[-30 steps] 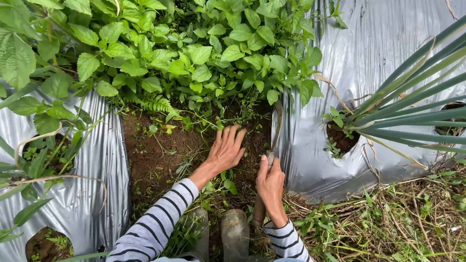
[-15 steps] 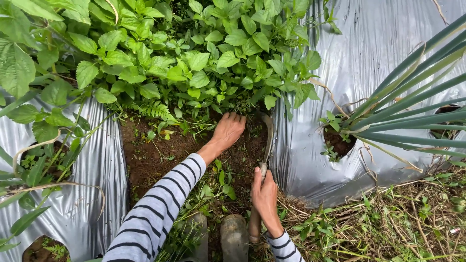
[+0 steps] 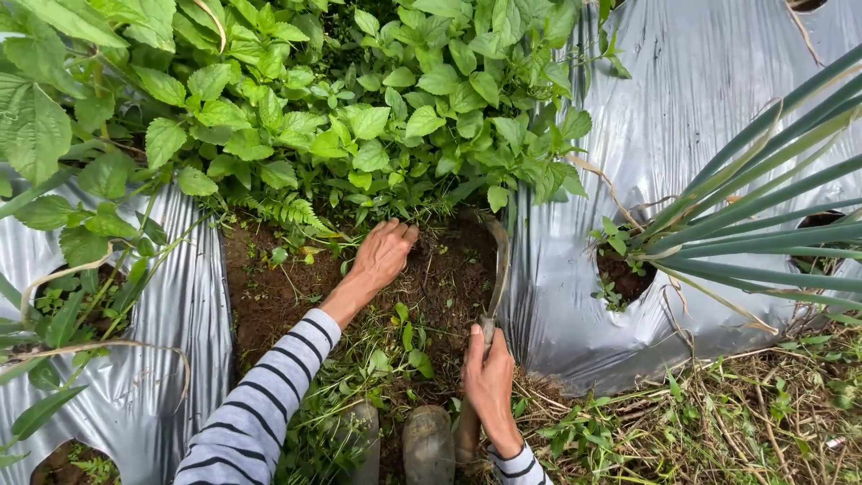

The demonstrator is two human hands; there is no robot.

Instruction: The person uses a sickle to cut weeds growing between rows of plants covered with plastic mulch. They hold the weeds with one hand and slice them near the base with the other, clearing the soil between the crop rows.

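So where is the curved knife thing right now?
The sickle is right of centre in the head view, held by the right hand, blade curving toward the weeds beside the silver plastic sheet.

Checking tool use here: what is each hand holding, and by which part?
The right hand grips a sickle by its handle, blade curving toward the weeds. The left hand holds nothing visible, fingertips at the weed bases.

Sickle point(image 3: 496, 269) tip under weeds point(image 3: 395, 117)

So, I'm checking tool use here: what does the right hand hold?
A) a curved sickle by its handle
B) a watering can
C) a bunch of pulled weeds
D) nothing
A: the right hand is closed round the handle of a curved sickle, blade reaching toward the weeds.
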